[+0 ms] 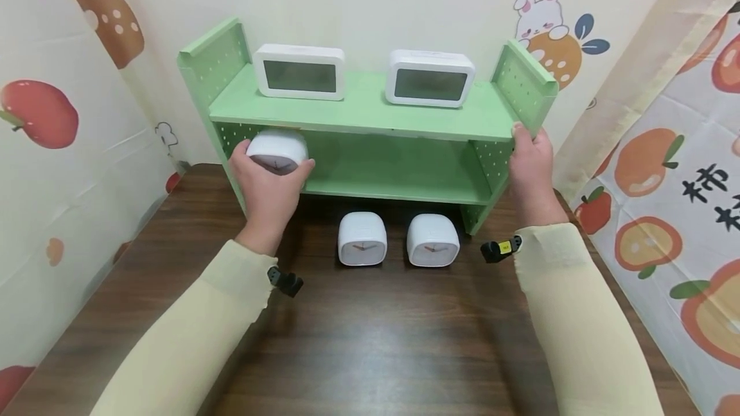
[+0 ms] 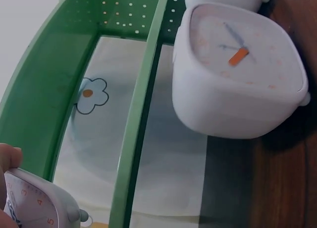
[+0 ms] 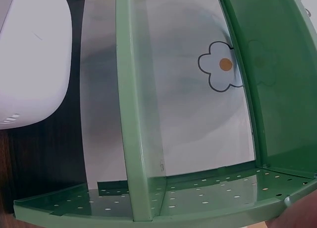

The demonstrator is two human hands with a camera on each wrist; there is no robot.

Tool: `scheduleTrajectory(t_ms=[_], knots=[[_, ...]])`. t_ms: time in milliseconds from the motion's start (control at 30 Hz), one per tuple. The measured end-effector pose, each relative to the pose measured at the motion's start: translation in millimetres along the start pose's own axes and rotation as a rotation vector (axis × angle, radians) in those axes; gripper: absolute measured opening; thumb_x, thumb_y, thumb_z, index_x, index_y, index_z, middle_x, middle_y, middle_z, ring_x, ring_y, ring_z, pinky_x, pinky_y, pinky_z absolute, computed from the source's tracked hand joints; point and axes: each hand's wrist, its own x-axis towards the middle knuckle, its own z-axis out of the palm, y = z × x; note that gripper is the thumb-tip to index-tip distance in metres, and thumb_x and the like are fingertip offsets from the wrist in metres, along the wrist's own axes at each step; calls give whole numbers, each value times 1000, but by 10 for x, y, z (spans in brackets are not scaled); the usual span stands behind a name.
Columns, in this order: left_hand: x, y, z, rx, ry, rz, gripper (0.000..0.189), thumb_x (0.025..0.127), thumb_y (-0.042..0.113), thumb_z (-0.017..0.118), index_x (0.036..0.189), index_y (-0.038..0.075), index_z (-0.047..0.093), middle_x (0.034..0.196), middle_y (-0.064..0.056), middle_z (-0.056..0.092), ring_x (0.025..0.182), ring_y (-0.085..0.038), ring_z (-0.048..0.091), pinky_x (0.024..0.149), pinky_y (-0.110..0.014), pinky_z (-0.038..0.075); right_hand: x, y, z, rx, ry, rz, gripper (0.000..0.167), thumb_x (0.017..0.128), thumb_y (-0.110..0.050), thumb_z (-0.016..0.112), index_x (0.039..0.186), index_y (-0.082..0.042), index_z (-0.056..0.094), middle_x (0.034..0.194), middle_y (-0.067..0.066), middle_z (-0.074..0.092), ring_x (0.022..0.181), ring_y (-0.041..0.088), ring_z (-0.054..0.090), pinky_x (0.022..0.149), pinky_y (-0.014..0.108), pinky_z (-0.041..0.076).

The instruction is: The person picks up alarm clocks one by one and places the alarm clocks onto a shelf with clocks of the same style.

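Note:
My left hand (image 1: 268,194) grips a small white analog alarm clock (image 1: 279,146) by its sides, at the left end of the lower board of a green two-tier shelf (image 1: 393,162). In the left wrist view, fingertips lie over that clock's dial (image 2: 34,200). On the far side, my right hand (image 1: 530,169) holds the shelf's right side panel at the upper board's front corner, thumb in front. Two more white analog clocks, one on the left (image 1: 362,239) and one on the right (image 1: 432,241), sit on the table before the shelf, dials tilted up.
Two white digital clocks, a left one (image 1: 300,72) and a right one (image 1: 430,79), stand on the upper board. The shelf's perforated side panels rise above that board. A dark wooden table (image 1: 358,339) lies below, with fruit-printed cloth (image 1: 653,191) hanging around it.

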Motion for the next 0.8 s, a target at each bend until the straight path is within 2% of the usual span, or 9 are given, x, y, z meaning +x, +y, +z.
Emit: scheduleTrajectory(t_ms=[200, 367, 600, 800], knots=[[94, 80, 92, 4, -6, 12, 109, 74, 41, 92, 152, 10, 23, 148, -8, 30, 131, -22, 37, 102, -34, 41, 5, -1, -13, 14, 2, -7, 48, 110, -37, 42, 153, -15, 45, 143, 6, 54, 127, 17, 53, 115, 45, 36], [141, 86, 141, 14, -4, 9, 107, 73, 41, 92, 151, 12, 24, 147, -7, 30, 131, -21, 38, 101, -31, 42, 1, 8, -20, -12, -1, -11, 49, 110, -38, 41, 154, -16, 43, 145, 7, 53, 129, 18, 51, 115, 44, 37], [304, -3, 204, 8, -34, -22, 104, 72, 41, 91, 146, 12, 24, 144, -8, 31, 127, -22, 42, 96, -28, 47, 12, 11, -11, -11, 2, -25, 48, 110, -37, 41, 154, -16, 44, 145, 7, 53, 130, 19, 51, 115, 43, 36], [439, -113, 239, 23, -38, -23, 112, 71, 41, 90, 153, 9, 19, 148, -10, 30, 131, -22, 39, 104, -29, 41, 0, 9, -9, -21, 5, -23, 49, 110, -39, 41, 153, -16, 45, 144, 6, 53, 130, 18, 50, 115, 44, 36]])
